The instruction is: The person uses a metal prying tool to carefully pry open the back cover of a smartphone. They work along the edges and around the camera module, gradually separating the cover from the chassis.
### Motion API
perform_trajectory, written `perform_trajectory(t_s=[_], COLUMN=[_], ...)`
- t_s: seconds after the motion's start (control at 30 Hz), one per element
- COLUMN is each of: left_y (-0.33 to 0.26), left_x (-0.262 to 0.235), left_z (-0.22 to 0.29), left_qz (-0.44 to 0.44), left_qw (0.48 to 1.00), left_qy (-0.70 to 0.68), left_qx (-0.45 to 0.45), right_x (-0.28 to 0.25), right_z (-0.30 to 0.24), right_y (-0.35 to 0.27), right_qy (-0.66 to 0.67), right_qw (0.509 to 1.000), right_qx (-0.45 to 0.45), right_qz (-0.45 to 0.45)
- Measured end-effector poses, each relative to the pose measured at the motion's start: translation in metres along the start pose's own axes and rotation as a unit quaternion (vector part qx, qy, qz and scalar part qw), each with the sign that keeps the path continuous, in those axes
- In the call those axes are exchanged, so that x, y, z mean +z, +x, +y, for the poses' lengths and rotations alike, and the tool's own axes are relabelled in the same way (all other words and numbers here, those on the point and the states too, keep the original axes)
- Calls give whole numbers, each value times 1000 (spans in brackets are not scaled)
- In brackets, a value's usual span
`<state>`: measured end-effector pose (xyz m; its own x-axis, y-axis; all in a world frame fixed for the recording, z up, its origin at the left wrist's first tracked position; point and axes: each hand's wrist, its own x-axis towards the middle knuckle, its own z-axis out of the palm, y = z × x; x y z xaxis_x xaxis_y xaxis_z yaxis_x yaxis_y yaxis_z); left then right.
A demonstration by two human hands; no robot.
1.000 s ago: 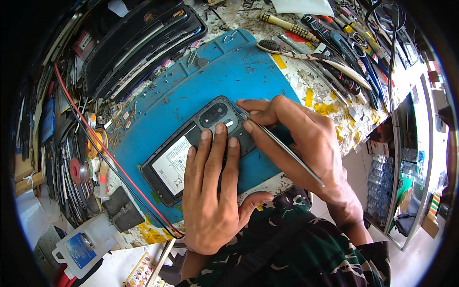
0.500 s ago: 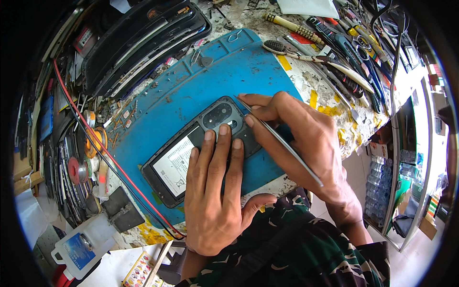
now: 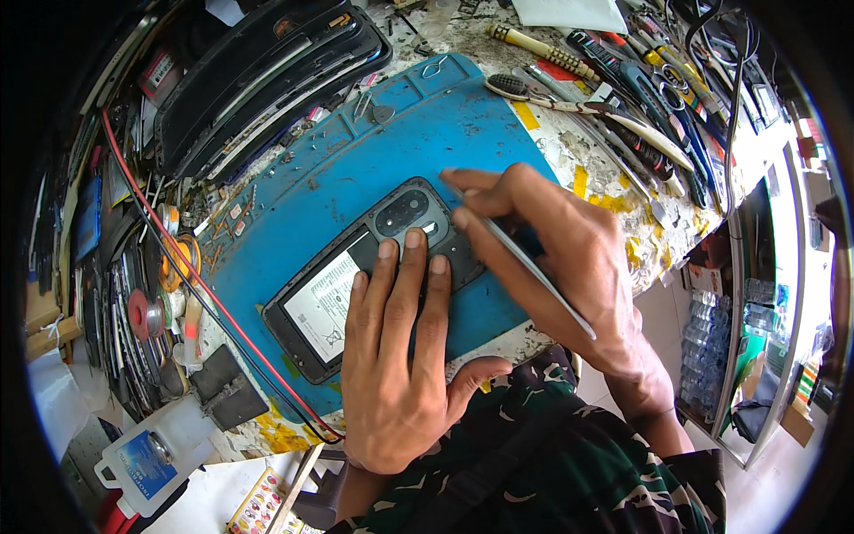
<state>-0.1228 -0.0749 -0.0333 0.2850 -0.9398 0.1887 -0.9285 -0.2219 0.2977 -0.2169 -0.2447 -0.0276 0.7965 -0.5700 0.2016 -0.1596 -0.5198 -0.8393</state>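
Observation:
A smartphone (image 3: 322, 301) without its back cover lies slanted on the blue work mat (image 3: 356, 182). Its white-labelled battery and dark camera block face up. My left hand (image 3: 396, 356) rests flat across the phone's near side, fingers stretched out, the tips just below the camera block. Between thumb and fingers, my right hand (image 3: 560, 258) pinches a slim silver metal tool (image 3: 543, 278) like a pen. The tool's back end points toward my wrist. Its blurred front end is by the phone's upper right corner; whether it touches the frame, I cannot tell.
Red and black cables (image 3: 191, 276) cross the mat's left side. Black phone shells or trays (image 3: 267, 80) are stacked at the far left. A toothbrush-like brush (image 3: 509, 85) and several hand tools crowd the far right. A white bottle (image 3: 147, 467) lies at the near left.
My right hand and the metal tool have shifted slightly up and left, blurred by motion. My left hand and the phone have barely moved.

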Motion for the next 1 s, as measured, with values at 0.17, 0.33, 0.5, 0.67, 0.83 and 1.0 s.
perform_trajectory(t_s=[0.17, 0.33, 0.5, 0.67, 0.83, 1.0], left_y=[0, 0, -1, 0, -1, -1], left_x=[0, 1, 0, 0, -2, -1], left_z=[0, -1, -2, -1, 0, 1], left_qz=[8, 10, 2, 6, -2, 6], left_qw=[1000, 1000, 1000, 1000, 1000, 999], left_qy=[-7, 3, 3, 0, -23, -34], left_qx=[-6, -1, -2, -3, -6, -7], right_x=[-8, -10, -7, -5, -4, -2], right_z=[-1, 1, 3, 1, 3, 5], right_y=[-11, -22, -21, -19, -21, -21], right_qy=[45, 18, -3, -25, -25, -21], right_qw=[999, 999, 998, 995, 993, 993], right_qx=[-21, -49, -68, -90, -113, -89], right_qz=[2, 2, -1, 29, 21, 69])
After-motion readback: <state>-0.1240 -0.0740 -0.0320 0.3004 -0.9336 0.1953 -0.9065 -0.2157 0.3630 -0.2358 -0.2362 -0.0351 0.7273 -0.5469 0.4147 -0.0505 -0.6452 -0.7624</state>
